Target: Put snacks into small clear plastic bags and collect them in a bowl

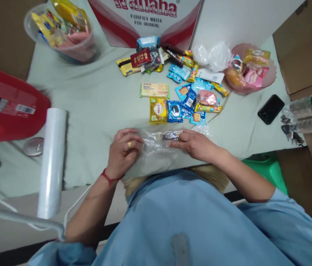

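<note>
We locate the small oblong snack packet in dark, shiny wrapping [169, 136] near the front edge of the table covered with pale green cloth [89, 99]. It lies lengthwise from left to right amid a crumpled piece of thin, clear plastic [151, 146]; we cannot tell whether it sits inside the plastic or on top of it.

Our right hand [197, 145] has its fingers closed on the packet's right end. Our left hand [126, 151] has its fingers bent at the left edge of the clear plastic; we cannot tell whether they pinch it or only rest against it.

Handling, as we judge it: the packet is light, its wrapping smooth and somewhat slippery, its contents possibly firm but liable to snap or crumble. We take it by an end or along both long sides, using light pressure, and avoid pressing the middle. The clear plastic is limp, nearly weightless and apt to cling or crease; we take it by a free edge and spread the pull evenly. Beyond both hands, well apart from the left, we note the loose pile of small snacks in blue, yellow and dark wrappers [190, 99]
</note>
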{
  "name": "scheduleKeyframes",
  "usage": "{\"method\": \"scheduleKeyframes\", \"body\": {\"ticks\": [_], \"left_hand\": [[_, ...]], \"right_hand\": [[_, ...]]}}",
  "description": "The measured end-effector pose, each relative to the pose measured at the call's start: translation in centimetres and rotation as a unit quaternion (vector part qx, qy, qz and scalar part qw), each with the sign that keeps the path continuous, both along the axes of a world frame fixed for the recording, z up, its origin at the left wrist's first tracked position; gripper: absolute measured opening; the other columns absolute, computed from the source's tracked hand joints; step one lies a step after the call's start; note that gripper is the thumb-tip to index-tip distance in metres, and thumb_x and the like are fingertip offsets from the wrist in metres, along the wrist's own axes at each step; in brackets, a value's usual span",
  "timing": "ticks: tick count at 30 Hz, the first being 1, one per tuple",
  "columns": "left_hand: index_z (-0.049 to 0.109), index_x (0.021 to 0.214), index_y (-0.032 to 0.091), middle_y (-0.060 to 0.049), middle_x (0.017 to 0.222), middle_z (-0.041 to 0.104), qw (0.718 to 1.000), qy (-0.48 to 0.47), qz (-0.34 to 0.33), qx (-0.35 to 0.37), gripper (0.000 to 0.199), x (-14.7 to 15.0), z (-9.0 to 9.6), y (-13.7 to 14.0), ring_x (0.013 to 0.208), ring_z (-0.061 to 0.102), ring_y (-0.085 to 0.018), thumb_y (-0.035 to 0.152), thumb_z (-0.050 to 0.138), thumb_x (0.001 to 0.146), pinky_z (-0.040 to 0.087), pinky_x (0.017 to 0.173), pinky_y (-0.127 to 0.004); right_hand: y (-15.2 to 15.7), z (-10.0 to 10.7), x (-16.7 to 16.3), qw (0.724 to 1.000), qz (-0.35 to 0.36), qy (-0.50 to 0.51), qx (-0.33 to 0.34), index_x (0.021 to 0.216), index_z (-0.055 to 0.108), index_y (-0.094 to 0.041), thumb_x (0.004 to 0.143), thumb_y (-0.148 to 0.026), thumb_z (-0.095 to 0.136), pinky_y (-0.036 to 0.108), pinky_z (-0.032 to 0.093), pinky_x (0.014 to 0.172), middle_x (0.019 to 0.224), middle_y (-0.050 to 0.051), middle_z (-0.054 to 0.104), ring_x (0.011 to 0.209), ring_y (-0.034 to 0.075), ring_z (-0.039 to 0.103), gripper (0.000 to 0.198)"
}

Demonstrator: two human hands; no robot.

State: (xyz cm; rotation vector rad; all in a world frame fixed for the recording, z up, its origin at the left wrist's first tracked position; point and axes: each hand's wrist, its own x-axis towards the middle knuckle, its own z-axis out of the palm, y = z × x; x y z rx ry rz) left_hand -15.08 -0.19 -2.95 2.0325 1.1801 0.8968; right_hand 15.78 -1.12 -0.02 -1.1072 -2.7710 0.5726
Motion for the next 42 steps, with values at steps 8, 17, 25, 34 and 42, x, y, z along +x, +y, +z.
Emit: {"method": "scheduleKeyframes", "body": {"ticks": [8, 17, 25, 34, 42], "left_hand": [[0.062, 0.124, 0.022, -0.014, 0.147, 0.055, 0.976, 0.033, 0.208, -0.052, 0.044, 1.4, -0.8, -1.2, 0.149, 0.038, -0.037, 0.052, 0.061, 0.092, 0.029, 0.126, -0.060], [0.059, 0.085, 0.022, 0.003, 0.074, 0.059, 0.982, -0.028, 0.129, -0.133, 0.017, 7.4, 2.9, -3.4, 0.064, 0.054, -0.013, 0.036, 0.067, 0.092, 0.048, 0.064, -0.027], [0.057, 0.140, 0.009, -0.020, 0.125, 0.065, 0.986, 0.161, 0.000, 0.041, 0.047, 12.1, 1.1, -2.4, 0.115, 0.063, -0.030, 0.019, 0.049, 0.095, 0.053, 0.098, -0.045], [0.058, 0.147, 0.011, -0.020, 0.130, 0.071, 0.948, 0.279, 0.048, 0.146, 0.051, 12.1, -0.3, -3.5, 0.119, 0.066, -0.035, 0.017, 0.050, 0.097, 0.047, 0.100, -0.052], [0.061, 0.143, 0.011, -0.021, 0.133, 0.071, 0.963, 0.203, -0.018, 0.178, 0.046, 11.7, -1.4, -2.3, 0.143, 0.056, -0.028, 0.011, 0.043, 0.100, 0.043, 0.117, -0.048]], "right_hand": [[-0.3, 1.1, -0.8, 1.000, -0.017, 0.003, -0.001, 0.130, 0.072, -0.023, 0.109, -0.031, 0.047, 0.037, 0.044, 0.084, 0.098, 0.010, 0.064, 0.095, 0.025, 0.055, 0.034], [-0.3, 1.1, -1.1, 0.998, -0.021, 0.052, -0.009, 0.126, 0.071, -0.019, 0.108, -0.033, 0.050, 0.038, 0.045, 0.087, 0.100, 0.011, 0.064, 0.096, 0.025, 0.054, 0.031], [-2.3, 0.7, 0.2, 0.983, -0.075, 0.165, -0.027, 0.110, 0.071, -0.019, 0.104, -0.025, 0.053, 0.042, 0.051, 0.092, 0.106, 0.012, 0.066, 0.102, 0.025, 0.058, 0.020], [-2.3, -1.9, 3.9, 0.896, -0.429, 0.095, 0.067, 0.103, 0.070, -0.021, 0.084, -0.036, 0.078, 0.058, 0.041, 0.112, 0.137, 0.016, 0.054, 0.133, 0.038, 0.044, 0.026], [-0.7, 2.8, 2.0, 0.885, -0.400, 0.211, -0.110, 0.088, 0.058, -0.021, 0.091, -0.034, 0.067, 0.026, 0.040, 0.066, 0.076, -0.002, 0.061, 0.068, 0.015, 0.055, 0.016]]}}
